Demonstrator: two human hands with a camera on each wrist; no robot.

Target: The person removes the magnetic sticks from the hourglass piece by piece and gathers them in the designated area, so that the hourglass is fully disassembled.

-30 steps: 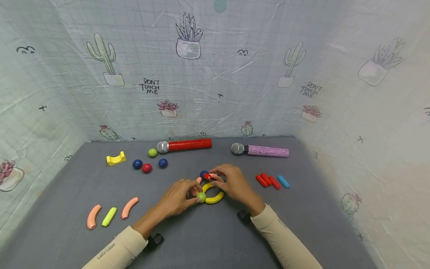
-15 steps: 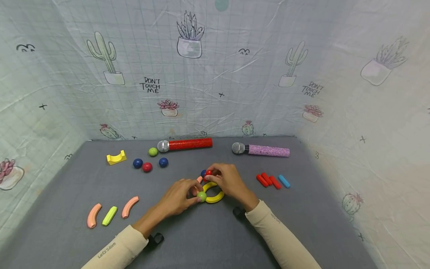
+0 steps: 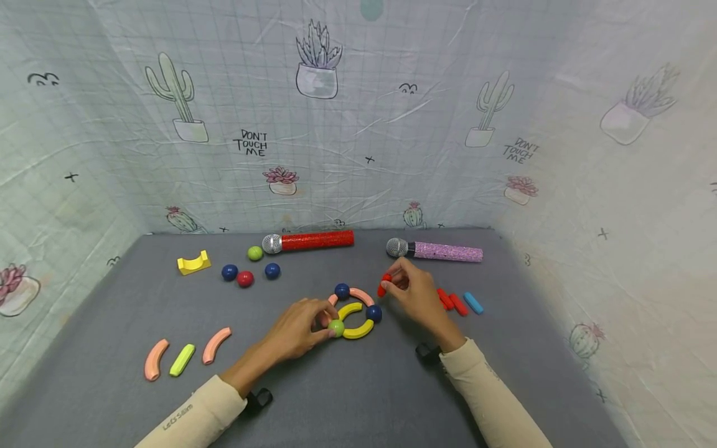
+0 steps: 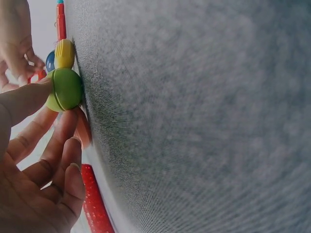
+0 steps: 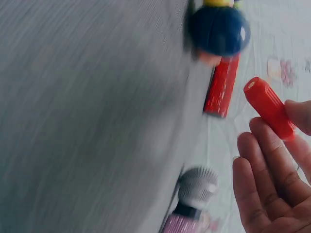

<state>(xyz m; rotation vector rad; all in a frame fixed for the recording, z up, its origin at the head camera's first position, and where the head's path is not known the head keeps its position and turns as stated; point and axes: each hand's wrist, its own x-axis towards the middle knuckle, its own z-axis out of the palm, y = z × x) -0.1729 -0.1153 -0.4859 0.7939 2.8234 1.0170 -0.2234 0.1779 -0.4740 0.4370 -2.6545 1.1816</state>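
My left hand [image 3: 302,326] pinches a green ball [image 4: 66,90] between thumb and fingers at the left of a small ring on the table. Two curved yellow sticks [image 3: 358,330] run from that ball's side toward a blue ball [image 3: 374,313] on the right. Behind them, a curved pink stick [image 3: 361,296] joins this blue ball to another blue ball [image 3: 342,290]. A second pink stick [image 3: 333,300] is partly hidden by my left hand. Right of the ring, my right hand [image 3: 417,295] holds a short red stick [image 5: 269,108] raised between thumb and finger.
Red sticks [image 3: 459,304] and a blue stick [image 3: 473,302] lie at right. Red [image 3: 316,240] and purple [image 3: 447,251] microphones lie at the back. Loose balls [image 3: 244,279] and a yellow cradle-shaped block [image 3: 193,264] sit back left; pink sticks [image 3: 156,359] and a lime stick [image 3: 182,360] front left.
My right hand moves in over the back blue ball with the red stick, then away to the right, still holding it, uncovering the ring's right side. My left hand stays on the green ball.
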